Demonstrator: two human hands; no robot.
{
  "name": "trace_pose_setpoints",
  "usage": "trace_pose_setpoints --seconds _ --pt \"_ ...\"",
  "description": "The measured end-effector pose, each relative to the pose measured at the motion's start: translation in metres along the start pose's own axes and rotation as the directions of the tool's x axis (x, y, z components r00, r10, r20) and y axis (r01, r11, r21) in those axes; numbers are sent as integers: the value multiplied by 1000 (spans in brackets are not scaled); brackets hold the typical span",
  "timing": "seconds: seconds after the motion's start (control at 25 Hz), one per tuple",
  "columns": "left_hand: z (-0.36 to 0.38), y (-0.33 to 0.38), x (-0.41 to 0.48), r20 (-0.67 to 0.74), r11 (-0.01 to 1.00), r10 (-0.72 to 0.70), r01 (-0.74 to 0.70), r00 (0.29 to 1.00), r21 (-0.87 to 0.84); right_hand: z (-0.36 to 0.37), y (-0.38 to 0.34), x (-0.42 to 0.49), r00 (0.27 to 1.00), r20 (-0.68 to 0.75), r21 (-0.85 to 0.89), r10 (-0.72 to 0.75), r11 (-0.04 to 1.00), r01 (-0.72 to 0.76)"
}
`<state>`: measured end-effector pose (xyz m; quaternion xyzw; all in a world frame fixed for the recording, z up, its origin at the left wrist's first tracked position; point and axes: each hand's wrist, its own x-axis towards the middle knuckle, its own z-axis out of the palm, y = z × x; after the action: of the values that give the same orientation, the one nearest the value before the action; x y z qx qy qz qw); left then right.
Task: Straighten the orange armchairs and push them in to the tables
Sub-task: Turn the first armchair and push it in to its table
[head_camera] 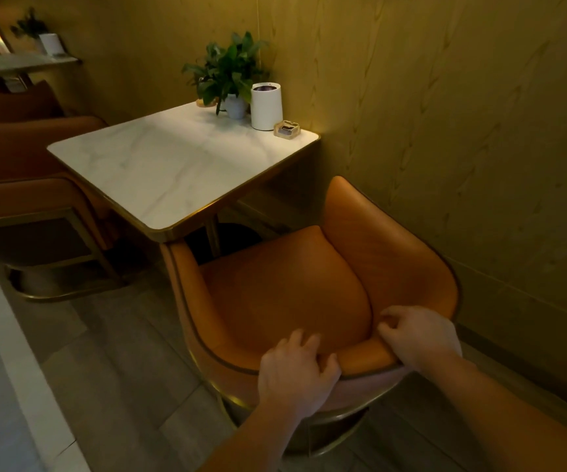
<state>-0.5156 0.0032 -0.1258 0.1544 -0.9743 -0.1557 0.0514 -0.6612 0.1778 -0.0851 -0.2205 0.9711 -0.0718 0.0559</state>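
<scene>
An orange armchair [288,287] with a gold-trimmed shell stands in front of me, its seat facing a white marble table [159,168] with a gold edge. The chair's left arm sits just under the table's near corner; its right arm rises beside the wooden wall. My left hand [295,373] grips the top of the backrest, fingers curled over the rim. My right hand [418,338] holds the same rim further right, fingers hooked inside the shell. A second orange armchair [26,185] stands on the table's far left side.
On the table's far end stand a potted plant [231,76], a white cylinder container [266,105] and a small ashtray [287,130]. The wooden wall [462,131] runs close along the right. Grey tiled floor [105,352] lies to the left, with another table at the back left.
</scene>
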Motion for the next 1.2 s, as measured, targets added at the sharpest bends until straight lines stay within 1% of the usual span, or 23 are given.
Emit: trace_pose_setpoints --seconds 0.16,0.32,0.56,0.72,0.76,0.8,0.84,0.88,0.92,0.96,1.0,1.08,1.2 --pt "7 20 28 -13 999 -36 36 999 -5 -4 23 35 999 26 -7 -19 1000 20" --pt "13 31 46 13 998 -60 60 998 1 -11 34 57 998 55 -10 -16 1000 17" --pt "15 38 58 3 996 -90 90 996 -13 -11 42 71 998 48 13 -44 999 43" --pt "12 39 58 34 992 -122 124 992 -34 -11 43 71 998 40 17 -50 999 49" --pt "10 38 57 78 995 -99 101 992 -23 -12 42 69 997 54 16 -48 999 47" --pt "8 37 57 151 999 -51 50 987 9 -13 42 69 997 68 18 -47 999 46" --pt "4 36 57 252 999 -13 3 968 40 -16 40 68 995 87 18 -51 999 50" --pt "0 33 57 358 999 -3 -12 934 40 -17 39 68 992 113 15 -55 998 53" --pt "-5 30 58 432 1000 -22 17 901 15 -19 38 69 989 137 6 -59 998 58" --pt "-13 28 57 465 997 -68 82 883 -9 -22 36 69 984 167 -16 -66 997 70" --pt "-24 25 55 464 989 -117 143 878 -22 -27 32 68 977 198 -39 -76 996 85" --pt "-48 20 45 397 974 -192 224 897 -36 -34 24 61 972 213 -43 -102 993 114" --pt "-89 12 18 283 958 -270 285 920 -13 -46 4 43 974 179 53 -137 990 130"
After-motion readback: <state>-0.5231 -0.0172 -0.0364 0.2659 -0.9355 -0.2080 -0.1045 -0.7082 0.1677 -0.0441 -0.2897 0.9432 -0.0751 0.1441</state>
